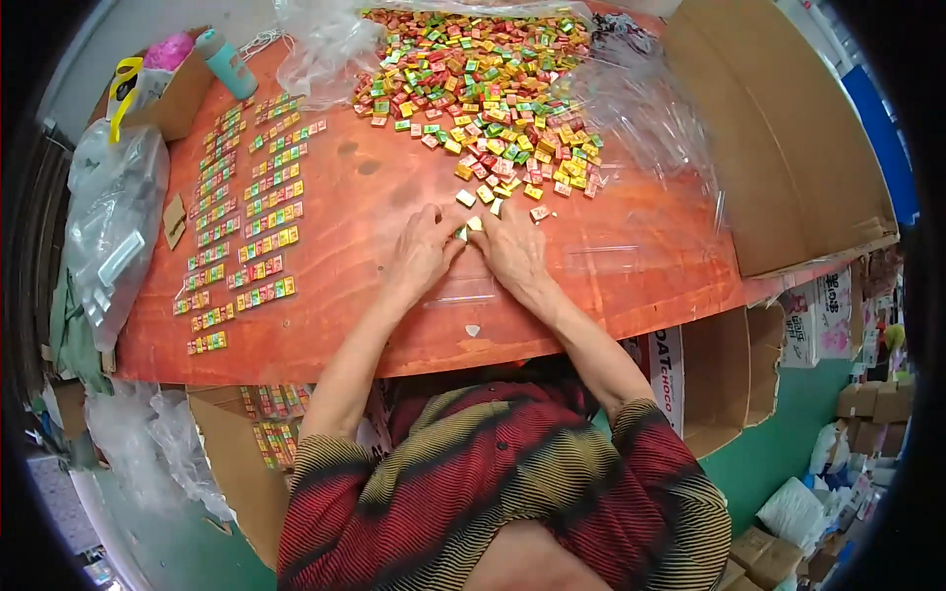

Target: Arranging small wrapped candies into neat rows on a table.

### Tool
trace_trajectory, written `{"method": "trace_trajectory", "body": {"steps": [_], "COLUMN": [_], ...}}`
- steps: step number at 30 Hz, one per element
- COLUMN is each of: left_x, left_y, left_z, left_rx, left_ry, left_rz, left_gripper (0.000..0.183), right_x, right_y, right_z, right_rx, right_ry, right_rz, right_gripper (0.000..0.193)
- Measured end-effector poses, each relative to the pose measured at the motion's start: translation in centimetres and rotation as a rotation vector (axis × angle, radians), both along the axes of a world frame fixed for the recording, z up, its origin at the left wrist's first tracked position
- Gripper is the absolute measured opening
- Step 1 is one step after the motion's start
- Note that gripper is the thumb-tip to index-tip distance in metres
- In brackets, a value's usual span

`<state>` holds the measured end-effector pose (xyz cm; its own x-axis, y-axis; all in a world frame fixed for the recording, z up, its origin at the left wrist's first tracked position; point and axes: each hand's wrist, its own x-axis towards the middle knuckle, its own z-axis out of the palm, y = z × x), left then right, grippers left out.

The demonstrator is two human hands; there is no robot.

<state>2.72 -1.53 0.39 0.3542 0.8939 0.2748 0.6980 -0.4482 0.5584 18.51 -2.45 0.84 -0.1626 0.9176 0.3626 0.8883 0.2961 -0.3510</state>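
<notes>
My left hand [430,242] and my right hand [511,246] meet over the red-brown table at the near edge of a heap of small wrapped candies [483,79]. Fingers of both hands are bent around a few candies [475,224] with pale and green sides, partly hidden by the fingertips. Just beyond the fingertips lie loose yellow candies [465,198]. A pink candy [539,213] rests beside my right hand. Below my hands a clear plastic sleeve [461,298] lies flat, and another clear sleeve [603,259] is to the right of my right forearm.
Packed rows of candies [272,219] line the table's left side. Crumpled clear plastic [655,118] and a large cardboard sheet [778,138] stand at the right. A box with a bottle [227,62] is far left. Below the table edge, an open carton [232,443] holds more packed candies.
</notes>
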Motion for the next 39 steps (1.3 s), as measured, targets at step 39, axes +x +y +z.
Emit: {"method": "trace_trajectory", "body": {"steps": [39], "left_x": [1.6], "left_y": [-1.6], "left_z": [0.1], "left_rx": [0.126], "left_ry": [0.138], "left_rz": [0.086], "left_gripper": [0.034], "right_x": [1.8], "right_y": [-1.1], "right_z": [0.0], "right_rx": [-0.096], "right_ry": [0.180], "right_rz": [0.025], "right_gripper": [0.020]}}
